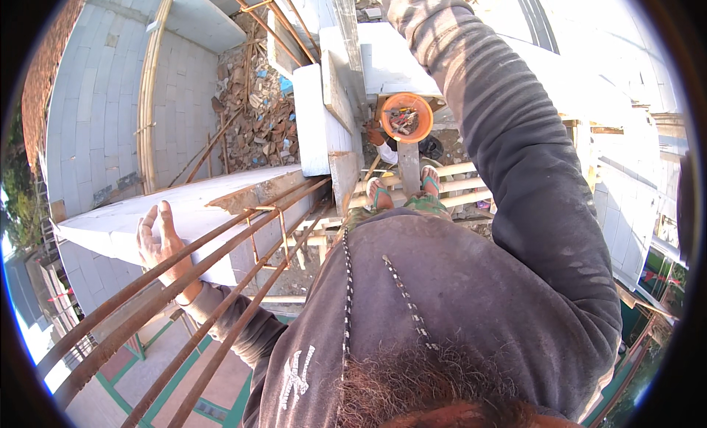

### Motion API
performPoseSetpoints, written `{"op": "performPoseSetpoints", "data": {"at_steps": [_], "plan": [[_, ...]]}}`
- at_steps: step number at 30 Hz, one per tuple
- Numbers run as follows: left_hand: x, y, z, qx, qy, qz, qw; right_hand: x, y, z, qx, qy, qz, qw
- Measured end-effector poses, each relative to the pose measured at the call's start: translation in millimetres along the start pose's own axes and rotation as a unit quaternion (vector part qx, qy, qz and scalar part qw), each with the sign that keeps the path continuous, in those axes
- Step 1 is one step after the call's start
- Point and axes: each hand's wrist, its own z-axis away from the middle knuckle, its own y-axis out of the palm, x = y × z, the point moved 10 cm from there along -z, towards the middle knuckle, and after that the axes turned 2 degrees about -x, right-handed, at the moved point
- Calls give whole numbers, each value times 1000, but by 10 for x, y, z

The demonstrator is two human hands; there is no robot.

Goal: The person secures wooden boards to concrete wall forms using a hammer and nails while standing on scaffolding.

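Note:
My left hand (pixel 160 240) lies with its fingers stretched out against the side of a white block wall (pixel 184 207). Beside it, several rusty rebar rods (pixel 213 260), tied with thin stirrups, slant up from the lower left and pass in front of my left wrist. My right arm (pixel 508 111), in a dark sleeve, reaches up past the top edge, where its hand is out of sight. An orange bucket (pixel 405 119) with small mixed items inside, too small to tell, stands ahead of my feet. Another person's hand (pixel 375 134) and white sleeve show beside it.
My feet, in green flip-flops (pixel 430 179), are on bamboo poles (pixel 460 185) and a board. Wooden formwork boards (pixel 342 97) stand by a white block column (pixel 312 119). Broken rubble (pixel 258 126) lies beyond the wall. More rebar (pixel 283 19) rises at the top.

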Motion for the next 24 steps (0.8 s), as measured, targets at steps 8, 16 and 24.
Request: {"op": "performPoseSetpoints", "data": {"at_steps": [8,16,24], "plan": [[32,-14,23,-2,-44,35,998,252,-22,32,-52,-149,105,982],[-23,-44,18,0,-82,40,996,-44,-23,16,-17,70,-64,995],[-55,-43,6,11,-77,36,996,143,17,26,-20,-157,136,978]]}}
